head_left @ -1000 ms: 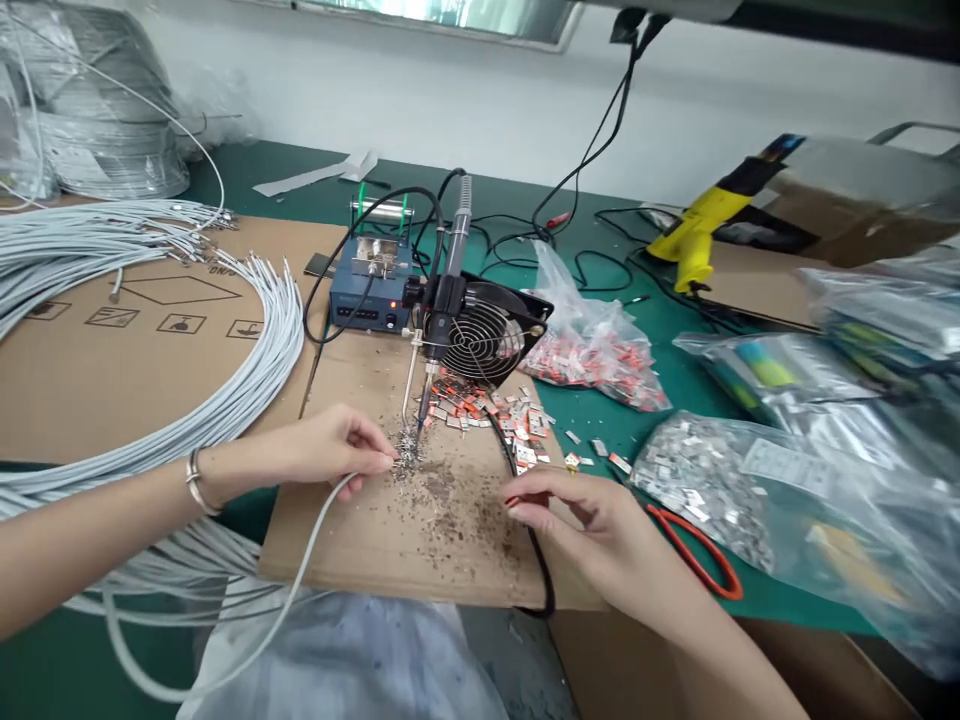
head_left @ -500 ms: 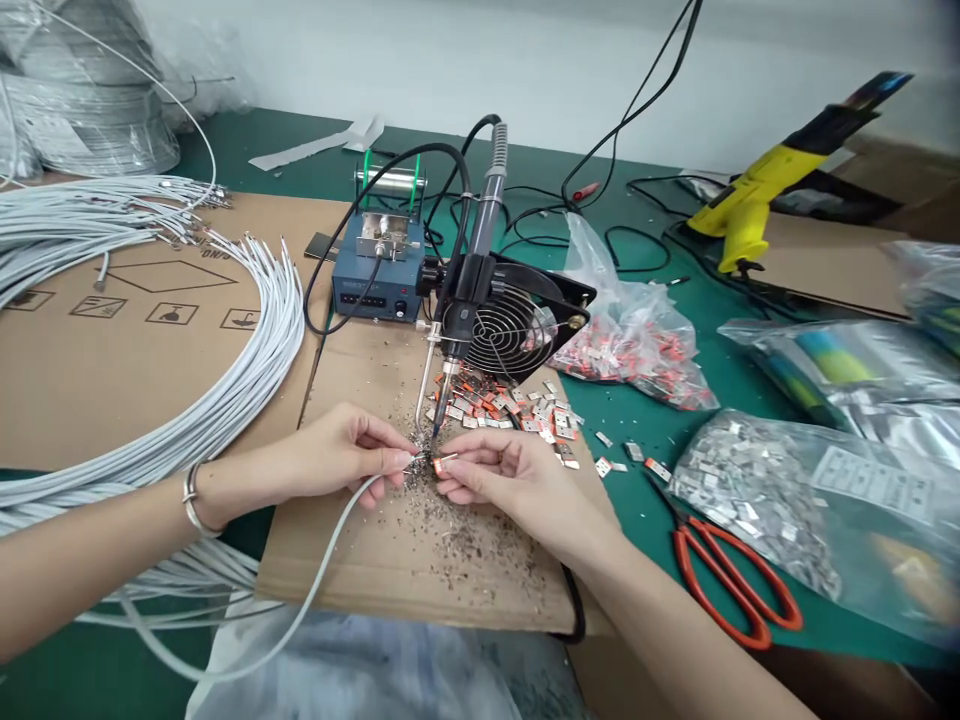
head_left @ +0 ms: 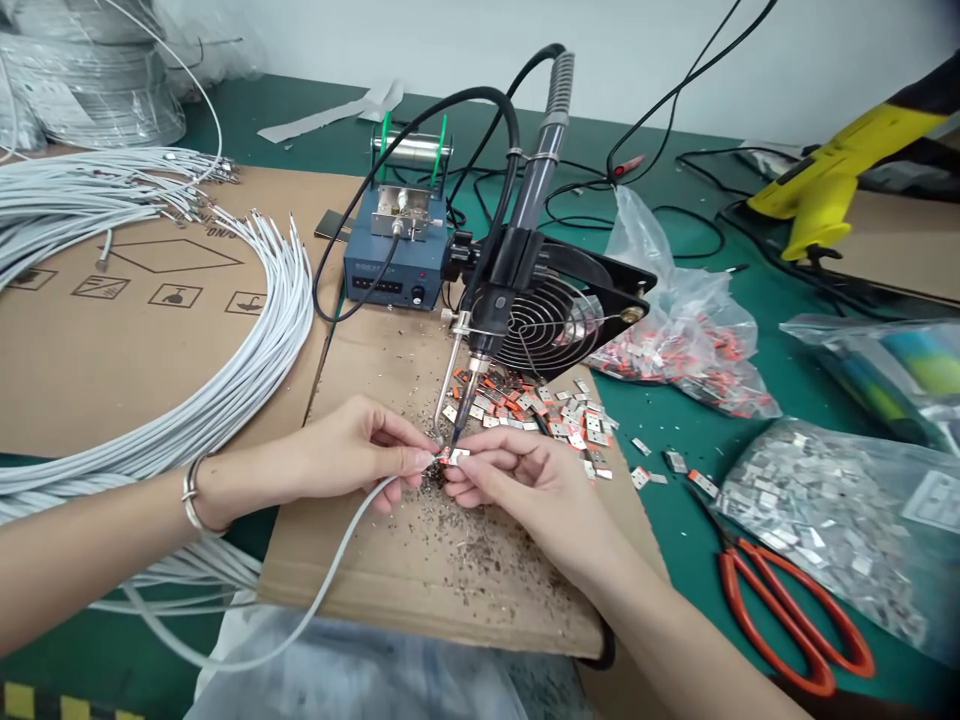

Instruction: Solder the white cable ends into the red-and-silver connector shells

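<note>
My left hand pinches a white cable close to its end; the cable loops down toward the lap and back left. Between thumb and fingers, my right hand grips a small USB connector with a metal shell and orange plastic. The cable end and the connector meet beneath the tip of a soldering iron, which is clamped in a stand. A thin bent metal tube comes down beside the tip. The exact contact at the tip is too small to make out.
Loose USB connectors lie behind my right hand. A fan, a blue soldering station and a solder spool stand farther back. Bundled cables lie left; red-handled scissors and a bag of metal pieces lie right.
The cable end and the connector have come together under the iron's tip, where a small gap was before. The view has shifted, so the iron and scissors appear farther right.
</note>
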`<move>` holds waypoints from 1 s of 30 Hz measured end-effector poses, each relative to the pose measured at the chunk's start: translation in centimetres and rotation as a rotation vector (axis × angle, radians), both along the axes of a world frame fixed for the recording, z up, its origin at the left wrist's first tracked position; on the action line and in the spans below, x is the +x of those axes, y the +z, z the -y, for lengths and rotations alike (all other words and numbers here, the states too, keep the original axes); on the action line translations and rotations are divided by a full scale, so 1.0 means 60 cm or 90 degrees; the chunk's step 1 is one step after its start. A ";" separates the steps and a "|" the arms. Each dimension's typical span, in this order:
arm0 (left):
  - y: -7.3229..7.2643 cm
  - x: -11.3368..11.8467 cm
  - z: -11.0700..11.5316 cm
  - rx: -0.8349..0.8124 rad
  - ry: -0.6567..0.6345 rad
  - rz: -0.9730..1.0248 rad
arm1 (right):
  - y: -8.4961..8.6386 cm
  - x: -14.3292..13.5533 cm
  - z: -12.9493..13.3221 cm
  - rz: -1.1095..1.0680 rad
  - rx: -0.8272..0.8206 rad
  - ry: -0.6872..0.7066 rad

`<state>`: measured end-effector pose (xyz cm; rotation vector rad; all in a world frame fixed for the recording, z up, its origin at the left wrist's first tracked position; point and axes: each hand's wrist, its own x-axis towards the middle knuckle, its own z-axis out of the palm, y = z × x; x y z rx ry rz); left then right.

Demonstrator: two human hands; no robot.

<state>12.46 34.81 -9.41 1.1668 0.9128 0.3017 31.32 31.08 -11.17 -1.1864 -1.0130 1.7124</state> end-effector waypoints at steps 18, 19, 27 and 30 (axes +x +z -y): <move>0.009 0.004 -0.003 -0.042 0.014 0.002 | 0.005 0.002 -0.003 0.031 0.006 -0.004; 0.010 0.004 -0.003 -0.049 0.015 0.003 | 0.007 0.002 -0.003 0.039 0.012 0.000; 0.003 -0.004 0.006 -0.114 -0.005 0.011 | 0.007 0.008 0.034 0.382 0.320 0.033; 0.004 -0.005 0.012 -0.128 -0.026 0.025 | 0.003 0.005 0.052 0.527 0.531 0.032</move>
